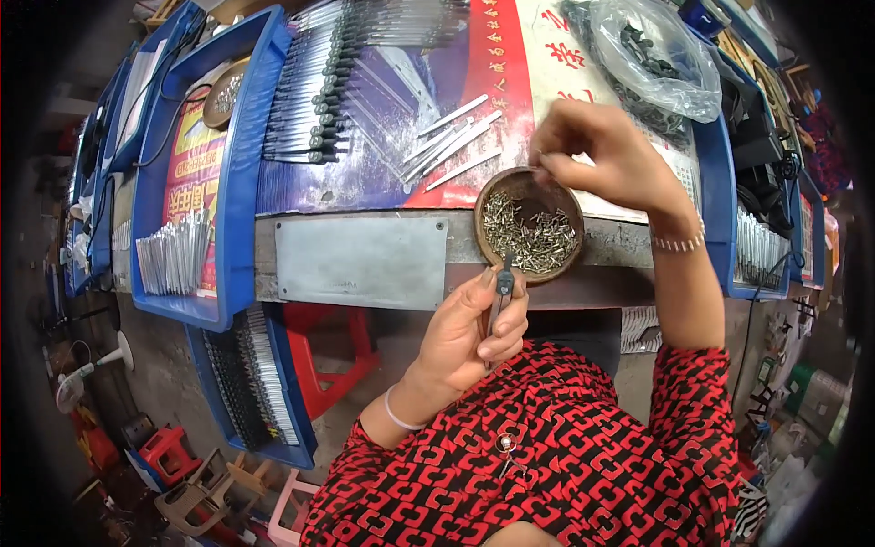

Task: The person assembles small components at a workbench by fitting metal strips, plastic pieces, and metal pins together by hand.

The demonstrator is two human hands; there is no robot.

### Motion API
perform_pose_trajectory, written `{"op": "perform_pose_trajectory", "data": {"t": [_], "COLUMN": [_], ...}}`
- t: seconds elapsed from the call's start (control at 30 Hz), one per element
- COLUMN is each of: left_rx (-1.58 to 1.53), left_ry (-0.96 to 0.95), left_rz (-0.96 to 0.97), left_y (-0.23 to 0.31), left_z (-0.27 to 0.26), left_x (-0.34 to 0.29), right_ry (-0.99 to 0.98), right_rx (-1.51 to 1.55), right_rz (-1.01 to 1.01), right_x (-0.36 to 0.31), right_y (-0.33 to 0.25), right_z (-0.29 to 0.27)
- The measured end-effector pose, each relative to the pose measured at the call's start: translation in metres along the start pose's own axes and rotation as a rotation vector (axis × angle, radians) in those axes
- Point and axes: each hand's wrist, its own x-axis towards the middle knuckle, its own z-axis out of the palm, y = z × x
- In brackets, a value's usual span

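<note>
My left hand [456, 339] is closed around a slim metal tool with a dark plastic head [505, 281], held upright at the table's front edge. The tool's tip reaches over the near rim of a round wooden bowl [482, 242]. Many small metal pins or screws [529, 244] lie in the bowl. Above the bowl's far right rim is my right hand [615, 150], thumb and fingers pinched together; whatever is between the fingertips is too small to make out. Beyond the bowl, several loose flat metal strips [456, 144] lie on the table.
A long row of similar tools with dark heads [321, 100] lies at the back left. Blue trays [239, 182] flank the table, the left one with metal strips. A clear plastic bag of black parts [656, 59] sits back right. A red stool [333, 360] stands below left.
</note>
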Motion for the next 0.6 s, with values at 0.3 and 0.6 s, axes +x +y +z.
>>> {"op": "perform_pose_trajectory", "data": {"t": [0.3, 0.6], "left_rx": [0.083, 0.236], "left_ry": [0.117, 0.131], "left_rz": [0.021, 0.106], "left_y": [-0.010, -0.023], "left_z": [0.010, 0.017], "left_x": [0.007, 0.010], "right_ry": [0.263, 0.396], "right_rx": [0.377, -0.113], "right_rz": [0.078, -0.295], "right_x": [-0.085, -0.093], "right_y": [-0.028, -0.021], "right_z": [0.059, 0.079]}}
